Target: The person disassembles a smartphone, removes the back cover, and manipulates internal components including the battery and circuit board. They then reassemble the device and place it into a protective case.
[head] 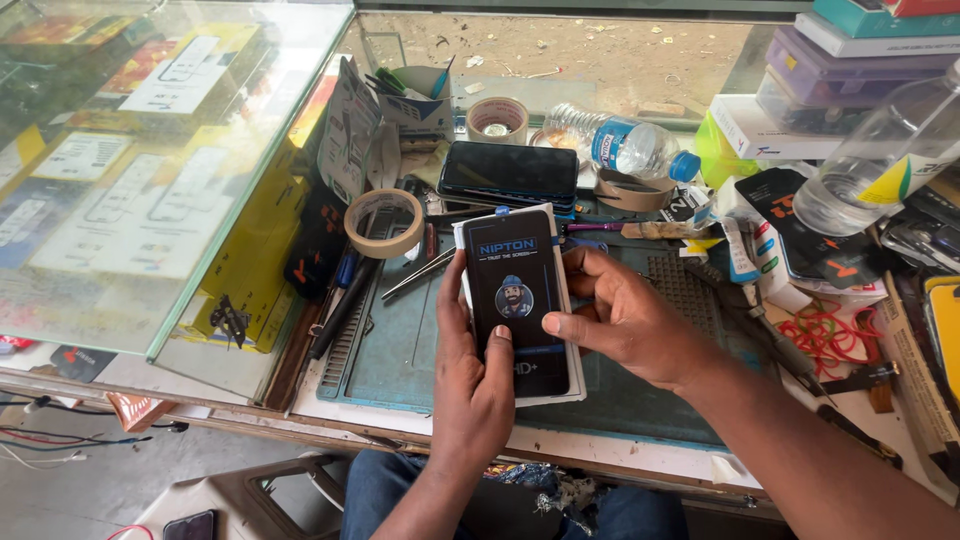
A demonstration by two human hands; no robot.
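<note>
Near the bench's front edge, left hand [478, 385] clasps a flat black rectangular screen-protector packet [517, 300] from below; right hand [625, 320] pinches its right side, over the teal mat [400, 360].

Phone repair shop: glass display counter [200, 180] w/ boxed accessories, tape rolls [384, 223], tweezers [418, 274], work mat [400, 350].

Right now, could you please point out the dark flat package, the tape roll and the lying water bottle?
dark flat package [515, 300], head view, front face
tape roll [384, 223], head view, rim
lying water bottle [625, 148], head view, label
</note>
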